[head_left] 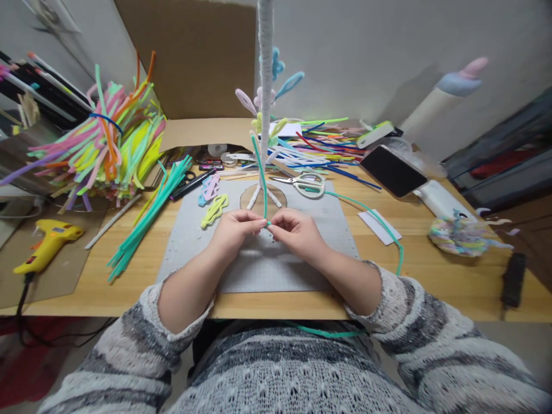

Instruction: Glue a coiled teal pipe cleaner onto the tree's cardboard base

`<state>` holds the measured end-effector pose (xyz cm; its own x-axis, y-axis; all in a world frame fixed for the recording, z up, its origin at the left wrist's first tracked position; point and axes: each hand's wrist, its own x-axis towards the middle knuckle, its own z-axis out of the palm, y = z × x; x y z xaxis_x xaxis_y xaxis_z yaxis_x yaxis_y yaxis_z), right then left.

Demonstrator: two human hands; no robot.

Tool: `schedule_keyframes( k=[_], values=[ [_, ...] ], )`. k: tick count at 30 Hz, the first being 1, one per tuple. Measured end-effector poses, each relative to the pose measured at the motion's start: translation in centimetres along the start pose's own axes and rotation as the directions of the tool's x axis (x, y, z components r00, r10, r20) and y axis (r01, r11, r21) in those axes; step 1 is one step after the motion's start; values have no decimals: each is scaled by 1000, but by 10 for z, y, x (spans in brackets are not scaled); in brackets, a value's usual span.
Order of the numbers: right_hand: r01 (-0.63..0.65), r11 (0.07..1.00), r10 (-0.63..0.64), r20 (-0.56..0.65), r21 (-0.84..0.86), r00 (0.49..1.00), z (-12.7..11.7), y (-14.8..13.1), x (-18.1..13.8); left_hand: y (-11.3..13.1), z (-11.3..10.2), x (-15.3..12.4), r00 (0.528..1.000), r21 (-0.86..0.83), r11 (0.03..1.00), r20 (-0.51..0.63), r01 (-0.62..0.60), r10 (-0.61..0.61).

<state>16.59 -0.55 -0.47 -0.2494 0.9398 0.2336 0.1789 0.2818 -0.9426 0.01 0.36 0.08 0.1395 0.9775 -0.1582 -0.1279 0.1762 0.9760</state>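
I, from far away, see the left hand (236, 233) and the right hand (301, 234) pinching the green fuzzy stem (261, 181) between thumb and finger above the grey mat (181, 247), where uneven twisting could kink it.

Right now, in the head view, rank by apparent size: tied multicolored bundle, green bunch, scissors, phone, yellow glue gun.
Largest to smallest:
1. Tied multicolored bundle
2. Green bunch
3. Phone and yellow glue gun: too alike to rank
4. Scissors
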Motion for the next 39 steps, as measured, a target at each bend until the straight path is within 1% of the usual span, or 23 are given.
schedule_keyframes(
  k=[3,7,10,12,14,16,18,20,22,23,25,27,29,30,32,34,39],
  values=[
    [-9,998,12,39,-63,999,-1,2,1,4,-3,0,999,100,995,31,30,-34],
    [-55,995,61,65,-87,996,-1,5,3,6,-5,0,1000,320,947,10,25,-30],
    [-45,987,56,65,-154,996,-1,7,4,4,-6,0,999,470,882,14,-32,29],
    [-14,976,30,73,-217,997,-1,8,4,3,-6,0,996,556,827,34,-86,80],
    [37,960,-12,91,-278,996,-1,9,3,2,-6,0,990,613,778,68,-139,123],
    [86,946,-52,115,-314,992,-2,10,4,2,-6,0,985,631,756,79,-171,156],
    [109,943,-73,123,-315,990,-2,10,4,1,-5,-1,986,631,760,56,-156,157],
    [104,948,-73,111,-300,991,-3,11,5,2,-4,-1,988,622,770,31,-140,154],
    [62,961,-42,82,-268,996,-3,11,6,2,-2,-1,987,585,798,31,-146,158],
    [16,974,0,71,-225,997,-3,11,7,2,-2,0,989,543,828,38,-141,143],
    [-118,990,123,63,-71,990,-2,11,7,2,-1,1,996,403,911,58,-85,67],
    [-240,963,233,65,125,970,-2,11,8,0,0,2,996,229,973,84,-9,-10],
    [-290,918,287,53,272,957,-1,10,8,-1,1,3,995,102,994,87,30,-39],
    [-296,902,297,46,314,954,-1,10,8,-2,1,2,996,72,997,81,41,-46],
    [-303,884,309,43,356,950,0,8,8,-3,2,2,995,58,997,74,59,-63],
    [-305,881,310,46,361,950,0,7,8,-4,2,1,995,72,996,69,61,-66],
    [-282,903,282,48,323,958,0,3,7,-5,2,1,1000,121,993,27,-6,3]
  ],
)
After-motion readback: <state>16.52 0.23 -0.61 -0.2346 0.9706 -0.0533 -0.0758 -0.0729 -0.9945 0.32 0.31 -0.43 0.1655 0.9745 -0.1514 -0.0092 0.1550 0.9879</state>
